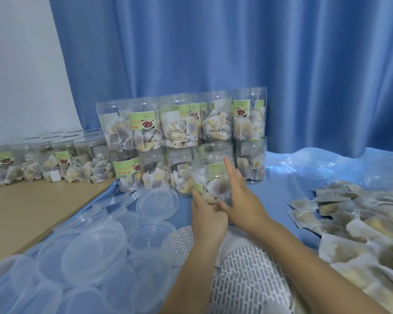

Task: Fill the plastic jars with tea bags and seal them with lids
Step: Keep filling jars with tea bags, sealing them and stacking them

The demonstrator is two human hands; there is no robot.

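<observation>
A clear plastic jar [210,171] with a green label, partly filled with tea bags and with no lid on it, is held up at the centre. My left hand [208,214] grips its bottom from below. My right hand [241,200] lies against the jar's right side with fingers spread and the index finger pointing up. A pile of loose tea bags [354,223] lies to the right. Clear lids [100,245] are heaped at the lower left.
Filled jars [182,130] stand stacked in two rows behind the held jar, more jars [50,164] at the left on a tan board [32,211]. Blue sheet [277,196] covers the surface; a blue curtain [236,53] hangs behind. My patterned trouser leg [247,279] is below.
</observation>
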